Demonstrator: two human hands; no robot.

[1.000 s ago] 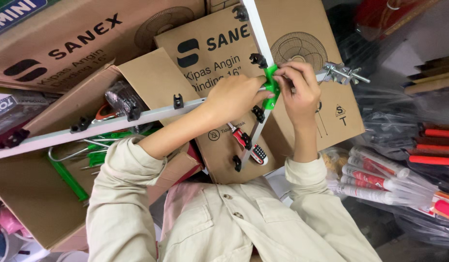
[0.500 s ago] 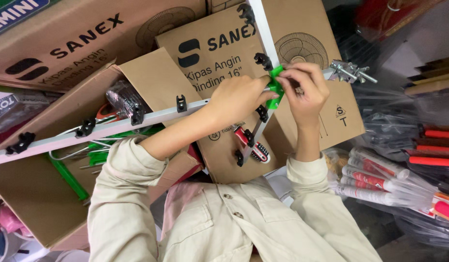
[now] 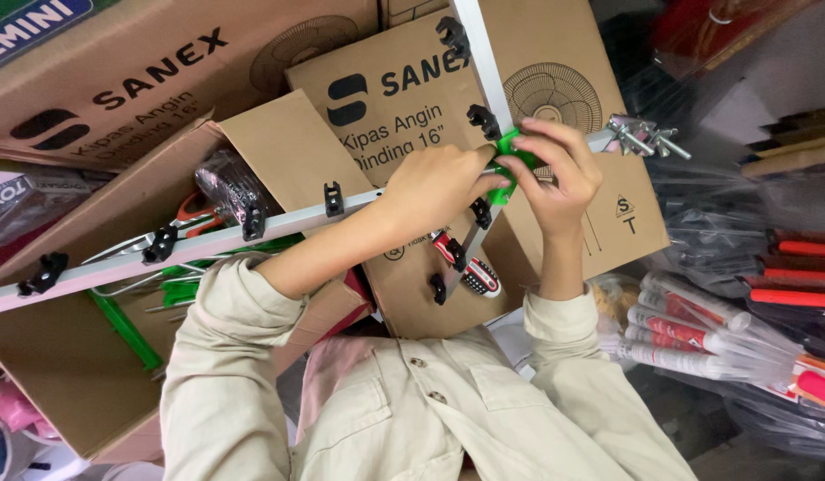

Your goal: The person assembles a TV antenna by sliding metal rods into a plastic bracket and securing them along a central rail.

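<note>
Both hands pinch the green joint [image 3: 509,165] at upper centre, left hand [image 3: 435,187] and right hand [image 3: 559,178] closed on it; the white rod [image 3: 208,242] has apparently swung lower since.

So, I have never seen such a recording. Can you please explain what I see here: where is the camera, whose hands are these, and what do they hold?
The camera is worn on the person's head and looks down, so you see their own cream-coloured shirt and two bare hands. There is one view only. The left hand and right hand meet at a small green plastic joint, where thin white metal bars with black plastic clips cross. Both hands grip this joint; how exactly the fingers hold it is partly hidden. Behind lie brown cardboard boxes with a fan drawing. To the right are bundles of red-handled tools in clear plastic. A silver metal fitting sticks out beside the right hand.
</note>
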